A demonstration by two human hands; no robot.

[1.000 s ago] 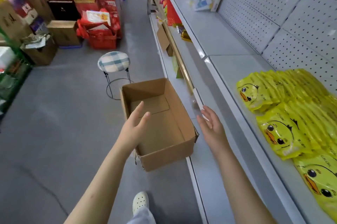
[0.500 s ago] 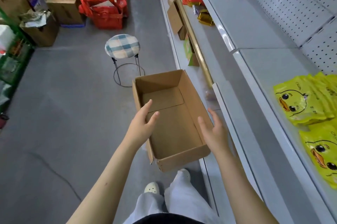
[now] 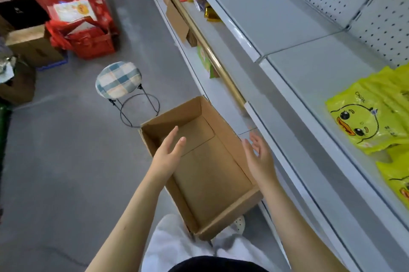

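Note:
An open, empty cardboard box (image 3: 205,174) stands on the floor by the foot of the shelving. My left hand (image 3: 168,154) hovers over its left wall with fingers straight and holds nothing. My right hand (image 3: 259,158) is at the box's right wall, palm turned inward, fingers spread and empty. I cannot tell whether either hand touches the cardboard. Yellow bags printed with a duck (image 3: 363,116) lie on the grey shelf at the right.
A checked round stool (image 3: 118,80) on a wire frame stands just beyond the box. White shelving (image 3: 287,54) with a brass rail (image 3: 212,57) runs along the right. Red gift boxes (image 3: 88,37) and brown cartons (image 3: 33,48) are piled at the far left. My white trousers and shoe show below.
The small clear packet that my right hand held a second ago is gone from it. Both hands have come closer to the box's side walls, and the view has tilted down.

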